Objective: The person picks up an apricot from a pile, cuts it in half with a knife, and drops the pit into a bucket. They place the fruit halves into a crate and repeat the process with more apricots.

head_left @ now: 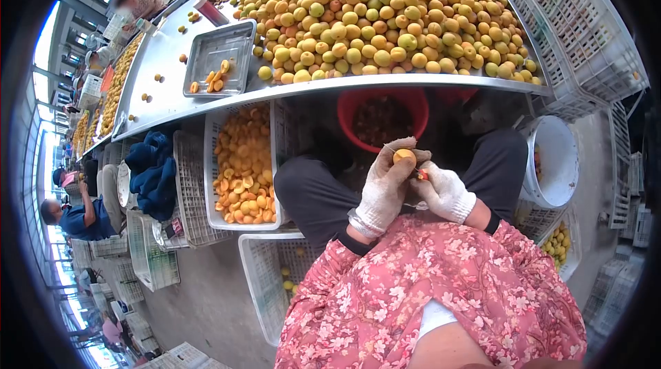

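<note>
My left hand (383, 190), in a soiled white knit glove, is closed around a yellow-orange apricot (404, 155) held up in front of my lap. Close beside it, my right hand (446, 194), also gloved, grips a small tool with a red handle (421, 175); its working end is hidden between the hands. Beyond them, a red basin (344, 120) with dark scraps inside stands on the floor under the table edge. To the left, a white crate (212, 162) is full of halved apricots (241, 155).
A metal table (162, 104) carries a large heap of whole apricots (385, 25) and a clear tray (200, 49) with several halves. White bucket (561, 162) stands right, near stacked crates (585, 25). Another crate (258, 293) sits by my left leg. Other people work far left.
</note>
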Action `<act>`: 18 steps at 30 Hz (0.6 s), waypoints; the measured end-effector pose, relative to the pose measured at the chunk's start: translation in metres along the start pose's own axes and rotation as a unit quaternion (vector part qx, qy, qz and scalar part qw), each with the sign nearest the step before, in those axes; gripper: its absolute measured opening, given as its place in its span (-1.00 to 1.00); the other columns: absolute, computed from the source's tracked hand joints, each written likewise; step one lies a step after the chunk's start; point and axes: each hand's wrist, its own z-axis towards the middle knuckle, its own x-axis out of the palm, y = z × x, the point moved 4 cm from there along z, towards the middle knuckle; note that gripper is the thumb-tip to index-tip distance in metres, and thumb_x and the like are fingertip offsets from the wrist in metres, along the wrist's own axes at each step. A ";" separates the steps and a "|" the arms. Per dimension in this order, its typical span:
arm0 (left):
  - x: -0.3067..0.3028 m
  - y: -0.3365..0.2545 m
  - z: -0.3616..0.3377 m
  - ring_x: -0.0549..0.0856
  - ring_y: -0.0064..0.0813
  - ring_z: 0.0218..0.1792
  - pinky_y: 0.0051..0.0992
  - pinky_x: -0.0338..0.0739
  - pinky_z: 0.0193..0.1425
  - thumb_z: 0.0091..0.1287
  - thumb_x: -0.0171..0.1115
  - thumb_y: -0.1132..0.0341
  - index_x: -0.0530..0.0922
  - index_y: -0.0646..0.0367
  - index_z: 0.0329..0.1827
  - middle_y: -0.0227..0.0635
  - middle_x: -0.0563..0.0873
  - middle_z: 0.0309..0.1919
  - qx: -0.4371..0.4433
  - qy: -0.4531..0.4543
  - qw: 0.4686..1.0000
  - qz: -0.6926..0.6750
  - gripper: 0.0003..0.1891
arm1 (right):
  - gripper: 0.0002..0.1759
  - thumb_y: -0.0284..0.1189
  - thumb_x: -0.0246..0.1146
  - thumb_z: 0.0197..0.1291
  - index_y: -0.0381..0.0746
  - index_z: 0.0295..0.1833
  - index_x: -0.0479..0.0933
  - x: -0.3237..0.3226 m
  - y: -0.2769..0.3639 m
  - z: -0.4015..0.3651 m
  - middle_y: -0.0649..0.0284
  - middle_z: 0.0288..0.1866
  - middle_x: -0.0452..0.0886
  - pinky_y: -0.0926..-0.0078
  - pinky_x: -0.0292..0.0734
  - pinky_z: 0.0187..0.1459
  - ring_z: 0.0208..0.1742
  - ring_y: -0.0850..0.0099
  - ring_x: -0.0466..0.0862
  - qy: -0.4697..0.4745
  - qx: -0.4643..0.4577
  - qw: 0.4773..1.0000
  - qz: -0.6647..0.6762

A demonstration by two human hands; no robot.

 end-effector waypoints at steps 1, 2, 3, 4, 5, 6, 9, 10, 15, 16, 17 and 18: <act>0.001 0.000 -0.001 0.67 -0.45 0.08 -0.45 0.55 0.27 0.49 0.20 0.43 0.46 0.19 0.32 -0.18 0.71 0.08 0.002 0.007 1.000 -0.002 -0.63 | -0.67 -0.28 0.23 0.36 -0.28 0.07 0.46 -0.001 0.002 -0.001 -0.09 -0.34 0.68 0.07 0.60 -0.29 -0.29 -0.10 0.71 -0.022 -0.019 0.998 -0.051; 0.000 0.000 -0.001 0.67 -0.45 0.08 -0.45 0.55 0.27 0.49 0.20 0.43 0.46 0.19 0.32 -0.18 0.71 0.08 0.000 0.006 1.000 -0.002 -0.63 | -0.67 -0.28 0.23 0.36 -0.28 0.07 0.46 -0.002 0.003 0.000 -0.09 -0.34 0.68 0.07 0.60 -0.29 -0.29 -0.10 0.71 -0.022 -0.018 0.998 -0.051; -0.001 0.001 -0.002 0.66 -0.39 0.13 -0.40 0.53 0.31 0.48 0.22 0.41 0.46 0.19 0.33 -0.14 0.69 0.11 -0.011 0.003 1.000 0.014 -0.61 | -0.65 -0.27 0.25 0.35 -0.28 0.10 0.45 -0.003 0.005 0.000 -0.09 -0.34 0.68 0.07 0.61 -0.29 -0.30 -0.09 0.71 -0.030 -0.021 0.997 -0.070; -0.003 0.002 -0.002 0.65 -0.33 0.19 -0.34 0.51 0.36 0.47 0.24 0.38 0.45 0.19 0.35 -0.10 0.68 0.14 -0.023 -0.001 0.999 0.032 -0.59 | -0.62 -0.26 0.26 0.34 -0.27 0.12 0.44 -0.005 0.006 0.001 -0.08 -0.34 0.68 0.06 0.61 -0.30 -0.31 -0.09 0.71 -0.038 -0.025 0.995 -0.090; -0.004 0.002 -0.002 0.65 -0.33 0.19 -0.34 0.51 0.36 0.47 0.24 0.38 0.45 0.19 0.35 -0.10 0.68 0.14 -0.026 -0.001 0.999 0.031 -0.59 | -0.62 -0.26 0.26 0.34 -0.27 0.12 0.44 -0.006 0.007 0.000 -0.08 -0.34 0.68 0.06 0.61 -0.30 -0.31 -0.09 0.71 -0.039 -0.022 0.995 -0.089; -0.006 0.003 -0.002 0.65 -0.34 0.18 -0.34 0.53 0.35 0.45 0.24 0.41 0.46 0.20 0.33 -0.10 0.68 0.14 -0.027 0.002 0.999 0.046 -0.60 | -0.62 -0.28 0.26 0.35 -0.26 0.14 0.43 -0.005 0.007 0.000 -0.08 -0.32 0.69 0.07 0.62 -0.29 -0.31 -0.08 0.72 -0.022 -0.012 0.995 -0.098; -0.010 0.006 -0.003 0.67 -0.34 0.16 -0.35 0.56 0.32 0.43 0.23 0.46 0.47 0.21 0.31 -0.09 0.68 0.15 -0.037 0.010 0.998 0.054 -0.61 | -0.65 -0.30 0.24 0.36 -0.24 0.15 0.44 -0.002 0.003 -0.002 -0.08 -0.29 0.70 0.10 0.63 -0.28 -0.29 -0.07 0.73 0.007 -0.002 0.998 -0.062; -0.010 0.007 -0.003 0.68 -0.34 0.14 -0.36 0.59 0.29 0.41 0.22 0.48 0.48 0.21 0.30 -0.08 0.68 0.15 -0.044 0.020 0.998 0.049 -0.61 | -0.68 -0.32 0.23 0.37 -0.23 0.14 0.45 -0.001 0.002 -0.002 -0.08 -0.28 0.70 0.13 0.63 -0.27 -0.28 -0.05 0.73 0.016 -0.004 1.000 -0.019; -0.012 0.015 -0.003 0.71 -0.32 0.08 -0.37 0.65 0.20 0.35 0.20 0.51 0.49 0.24 0.23 -0.04 0.68 0.15 -0.042 0.021 0.997 0.059 -0.63 | -0.75 -0.34 0.24 0.38 -0.23 0.06 0.49 0.010 -0.015 -0.008 -0.07 -0.27 0.71 0.22 0.63 -0.26 -0.25 -0.02 0.75 0.041 0.015 0.993 0.114; -0.011 0.015 -0.003 0.72 -0.32 0.07 -0.37 0.67 0.18 0.33 0.20 0.51 0.49 0.25 0.21 -0.03 0.68 0.15 -0.039 0.017 0.998 0.055 -0.63 | -0.76 -0.34 0.25 0.38 -0.23 0.03 0.50 0.012 -0.019 -0.009 -0.06 -0.28 0.70 0.25 0.63 -0.27 -0.24 -0.01 0.75 0.043 0.022 0.992 0.115; -0.012 0.016 -0.002 0.72 -0.32 0.07 -0.37 0.67 0.18 0.33 0.20 0.51 0.49 0.25 0.21 -0.03 0.68 0.15 -0.040 0.017 0.998 0.054 -0.63 | -0.76 -0.34 0.25 0.38 -0.23 0.03 0.50 0.012 -0.018 -0.010 -0.06 -0.28 0.70 0.25 0.63 -0.27 -0.24 -0.01 0.75 0.043 0.023 0.992 0.115; -0.013 0.017 -0.001 0.71 -0.32 0.09 -0.37 0.66 0.19 0.31 0.21 0.51 0.49 0.25 0.20 -0.02 0.67 0.15 -0.036 0.026 0.997 0.062 -0.63 | -0.74 -0.33 0.27 0.36 -0.24 0.04 0.50 0.011 -0.014 -0.011 -0.06 -0.30 0.70 0.23 0.63 -0.28 -0.27 -0.01 0.75 0.034 0.016 0.993 0.114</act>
